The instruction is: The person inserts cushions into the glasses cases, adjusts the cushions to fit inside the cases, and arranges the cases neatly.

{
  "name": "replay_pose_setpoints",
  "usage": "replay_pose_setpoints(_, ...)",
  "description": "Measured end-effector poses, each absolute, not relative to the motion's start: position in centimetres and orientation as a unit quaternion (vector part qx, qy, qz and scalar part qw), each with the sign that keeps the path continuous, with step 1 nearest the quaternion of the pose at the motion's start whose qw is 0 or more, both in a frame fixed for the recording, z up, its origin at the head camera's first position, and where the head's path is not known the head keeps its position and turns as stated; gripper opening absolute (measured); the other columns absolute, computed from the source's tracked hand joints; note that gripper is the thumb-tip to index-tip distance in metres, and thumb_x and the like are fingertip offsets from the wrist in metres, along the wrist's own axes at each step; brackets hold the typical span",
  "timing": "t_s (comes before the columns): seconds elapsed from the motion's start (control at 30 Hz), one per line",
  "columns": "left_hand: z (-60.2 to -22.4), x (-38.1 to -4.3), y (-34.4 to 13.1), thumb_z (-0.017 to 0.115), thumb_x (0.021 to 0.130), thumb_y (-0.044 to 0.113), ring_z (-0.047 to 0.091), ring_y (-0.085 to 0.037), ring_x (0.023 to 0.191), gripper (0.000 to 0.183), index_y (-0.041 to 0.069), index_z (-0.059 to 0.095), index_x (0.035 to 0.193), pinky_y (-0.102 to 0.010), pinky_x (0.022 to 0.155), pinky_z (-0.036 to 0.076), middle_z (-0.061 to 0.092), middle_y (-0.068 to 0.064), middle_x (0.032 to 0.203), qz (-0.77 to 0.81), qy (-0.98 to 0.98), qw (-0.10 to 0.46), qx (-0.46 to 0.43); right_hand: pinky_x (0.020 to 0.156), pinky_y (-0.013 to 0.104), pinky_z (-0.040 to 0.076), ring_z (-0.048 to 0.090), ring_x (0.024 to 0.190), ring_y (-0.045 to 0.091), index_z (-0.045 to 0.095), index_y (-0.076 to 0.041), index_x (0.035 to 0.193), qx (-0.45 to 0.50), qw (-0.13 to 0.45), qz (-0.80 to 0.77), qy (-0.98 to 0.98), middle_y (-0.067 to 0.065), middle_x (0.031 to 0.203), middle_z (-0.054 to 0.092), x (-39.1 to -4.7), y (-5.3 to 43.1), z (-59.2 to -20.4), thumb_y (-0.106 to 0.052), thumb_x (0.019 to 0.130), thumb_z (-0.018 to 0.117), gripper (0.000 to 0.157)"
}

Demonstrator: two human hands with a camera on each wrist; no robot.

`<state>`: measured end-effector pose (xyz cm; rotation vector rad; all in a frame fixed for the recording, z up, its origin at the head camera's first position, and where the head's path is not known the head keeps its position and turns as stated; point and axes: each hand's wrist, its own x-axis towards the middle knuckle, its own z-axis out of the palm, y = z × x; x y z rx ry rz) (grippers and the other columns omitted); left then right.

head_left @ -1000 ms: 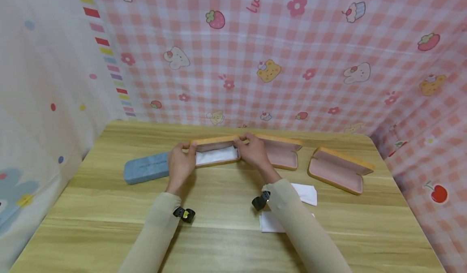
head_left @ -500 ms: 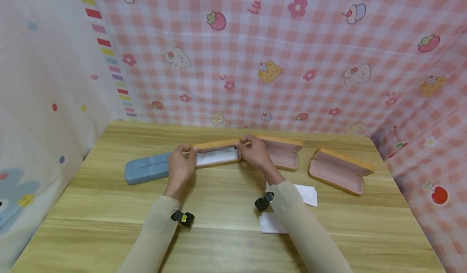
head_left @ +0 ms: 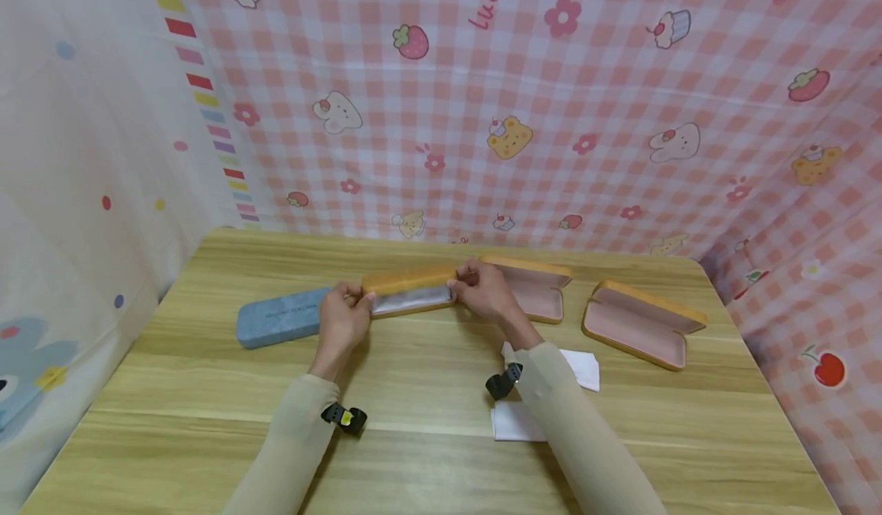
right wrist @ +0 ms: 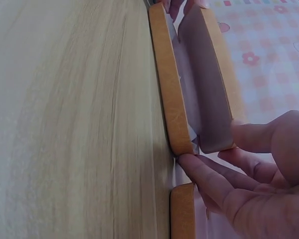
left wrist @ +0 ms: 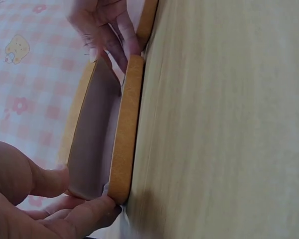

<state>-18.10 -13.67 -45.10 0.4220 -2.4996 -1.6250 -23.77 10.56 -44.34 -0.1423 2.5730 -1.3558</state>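
An orange-tan glasses case (head_left: pixel 410 278) stands at the back middle of the table, its lid partly lowered over a white cloth (head_left: pixel 413 298) inside. The left hand (head_left: pixel 344 319) grips the left end of this case, thumb on the lid and fingers at the base, as the left wrist view shows. At the opposite end, the right hand (head_left: pixel 485 294) holds lid and base between thumb and fingers. Left of them lies a closed blue case (head_left: pixel 281 318), touching or nearly touching the left hand. A second orange case (head_left: pixel 534 294) with its lid up sits just behind the right hand.
Farther right, another orange case (head_left: pixel 637 324) lies with its lid up and pink lining showing. Two folded white cloths, a far one (head_left: pixel 583 369) and a near one (head_left: pixel 517 422), lie partly under the right forearm. A checked curtain (head_left: pixel 441 102) hangs behind the table.
The lid of the held case has swung down toward the front, covering more of the cloth. Both hands have moved slightly with it, keeping their hold on the ends.
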Motion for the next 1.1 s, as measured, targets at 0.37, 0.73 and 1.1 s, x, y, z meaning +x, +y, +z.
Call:
replay_pose_setpoints(0.37,-45.8,-17.8,-13.5,0.067,0.096,0.001,0.069,-0.032,0.107,0.019,-0.01,0.061,0.111,-0.03,0.081,0.055,0.071,-0.031,0.116,-0.544,-0.826,0.049,0.14,0.078,0.032,0.057,0.071,0.098,0.025,0.07,-0.004,0.113,-0.071,0.085,-0.448,0.887,0.014,0.109,0.076,-23.4,10.4,-44.8,-0.013,0.097,0.071,0.018)
replay_pose_setpoints(0.73,-46.1,-17.8,-13.5,0.069,0.093,-0.001,0.067,-0.033,0.107,0.021,-0.009,0.063,0.111,-0.039,0.088,0.055,0.07,-0.029,0.114,-0.526,-0.837,0.056,0.144,0.066,0.024,0.054,0.07,0.087,0.023,0.074,0.0,0.106,-0.083,0.051,-0.441,0.892,0.016,0.099,0.075,-23.4,10.1,-45.3,-0.004,0.09,0.077,0.017)
replay_pose_setpoints(1.1,-46.2,-17.9,-13.4,0.071,0.089,-0.001,0.067,-0.033,0.107,0.021,-0.006,0.064,0.109,-0.044,0.092,0.055,0.071,-0.026,0.112,-0.494,-0.855,0.06,0.148,0.078,0.032,0.058,0.068,0.09,0.022,0.076,-0.001,0.101,-0.072,0.043,-0.407,0.909,0.011,0.101,0.074,-23.5,9.9,-45.5,-0.006,0.085,0.082,0.018)
